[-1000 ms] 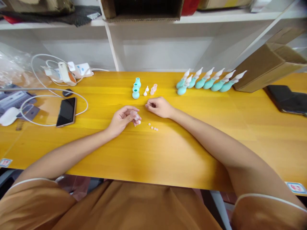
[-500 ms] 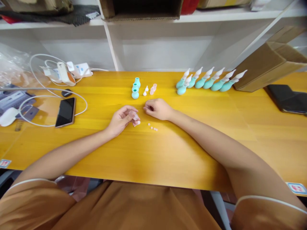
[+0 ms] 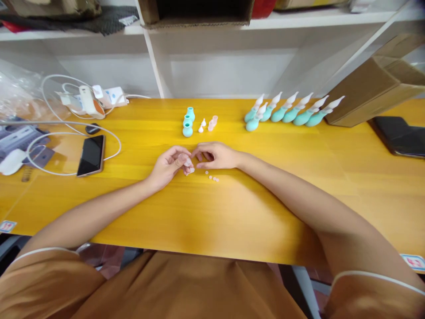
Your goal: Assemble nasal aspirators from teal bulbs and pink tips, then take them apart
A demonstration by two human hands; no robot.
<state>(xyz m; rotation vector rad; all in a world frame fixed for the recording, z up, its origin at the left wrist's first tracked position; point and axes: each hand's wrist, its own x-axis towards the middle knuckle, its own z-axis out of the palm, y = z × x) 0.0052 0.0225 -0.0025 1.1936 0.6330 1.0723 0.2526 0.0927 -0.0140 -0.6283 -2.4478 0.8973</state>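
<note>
My left hand (image 3: 167, 167) is closed around a small clear plastic connector (image 3: 187, 161) and a white nozzle tip (image 3: 190, 170), held just above the table. Fingers curved and apart, my right hand (image 3: 217, 155) is open beside it, with its fingertips close to the connector. I see nothing in the right hand. Several small pale discs (image 3: 210, 177) lie below that hand. Beyond both hands stand teal rubber bulbs (image 3: 187, 130) with open necks, small white tips (image 3: 201, 129) and pinkish clear connectors (image 3: 210, 126).
Several assembled nasal aspirators (image 3: 303, 118) form a row at the back right, near a cardboard box (image 3: 372, 88) and a black device (image 3: 398, 137). On the left lie a phone (image 3: 90, 156), white cables and chargers (image 3: 88, 103). Shelving (image 3: 232, 73) stands behind the table (image 3: 159, 217).
My right hand has moved slightly left, towards my left hand, and its curled fingers have spread. My left hand keeps its hold in nearly the same place.
</note>
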